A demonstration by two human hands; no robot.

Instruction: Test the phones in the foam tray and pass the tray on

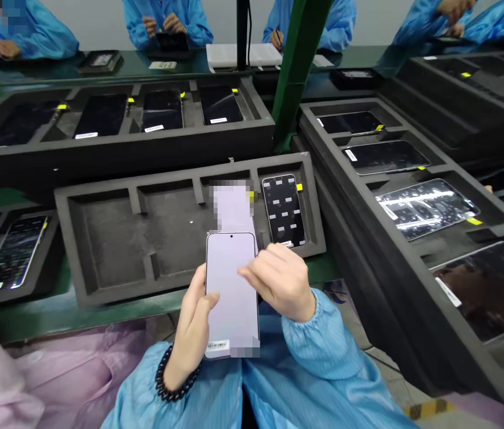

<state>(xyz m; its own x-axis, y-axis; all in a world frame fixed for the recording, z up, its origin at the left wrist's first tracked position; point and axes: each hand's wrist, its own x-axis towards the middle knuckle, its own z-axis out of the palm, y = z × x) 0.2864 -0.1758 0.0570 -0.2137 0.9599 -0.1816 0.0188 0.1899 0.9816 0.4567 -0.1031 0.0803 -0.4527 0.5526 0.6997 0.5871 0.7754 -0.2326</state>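
Here, left hand [193,330] clasps a phone [232,310], right hand [282,281] curled at its edge.

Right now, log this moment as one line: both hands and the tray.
left hand: holding pale-screened phone | right hand: over phone's right side, contact unclear | black tray: dark phone at right end

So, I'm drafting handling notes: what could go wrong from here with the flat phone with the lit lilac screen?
The flat lilac-screened phone might slip: only the bare left hand clearly grips it, and its lower end appears past the edge of the green bench, over the blue smock. The bare right hand has a fingertip over the screen and could smudge it, though contact is unclear.
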